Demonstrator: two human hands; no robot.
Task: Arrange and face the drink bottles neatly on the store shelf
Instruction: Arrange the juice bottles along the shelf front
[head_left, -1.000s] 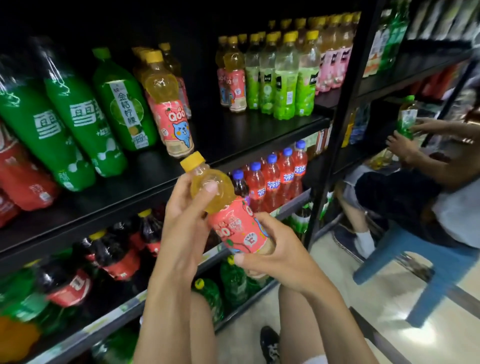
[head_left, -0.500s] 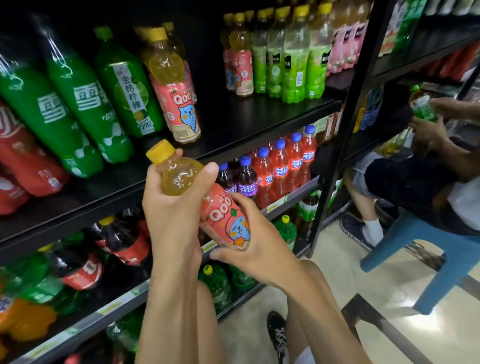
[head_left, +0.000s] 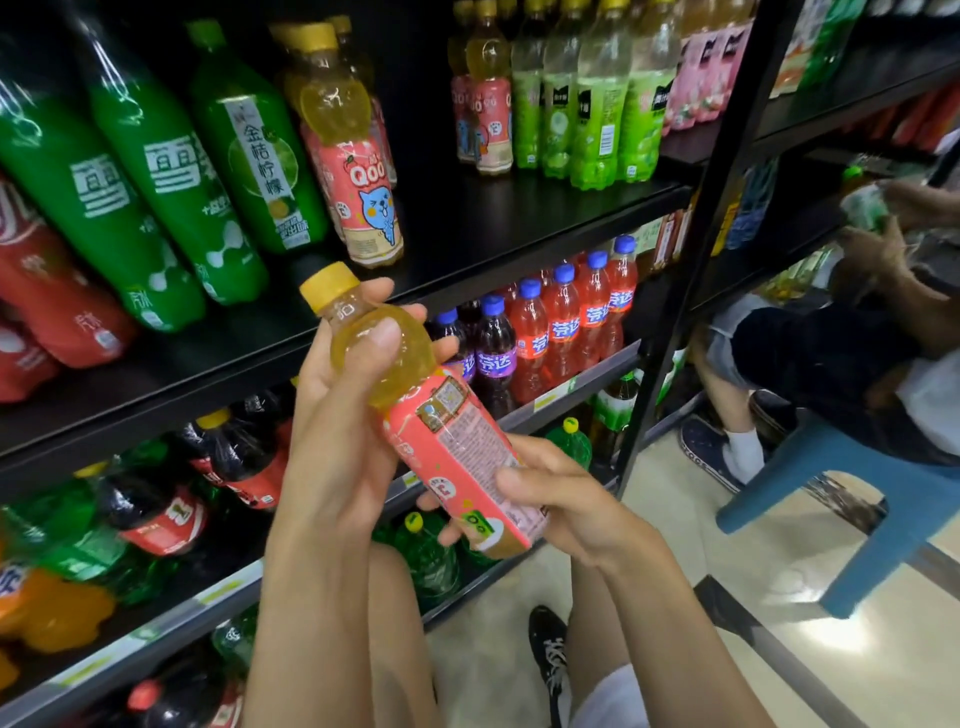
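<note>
The left hand (head_left: 343, 415) has its grip clenched round the clear yellow shoulder of the Qoo bottle (head_left: 447, 431), thumb across the front. The right hand (head_left: 561, 499) grasps its base. The bottle tilts, yellow cap up and left, with the fine-print side of its pink label showing. It is held in the air just below the matching standing bottle (head_left: 358, 171) on the shelf (head_left: 467, 249).

Tilted yellow-capped pink-labelled bottle (head_left: 415, 410), back label showing

Fine print on the yellow-capped, pink-labelled plastic bottle (head_left: 457, 431) cannot be read (too small); the seated person (head_left: 831, 353) is cropped at right.
</note>
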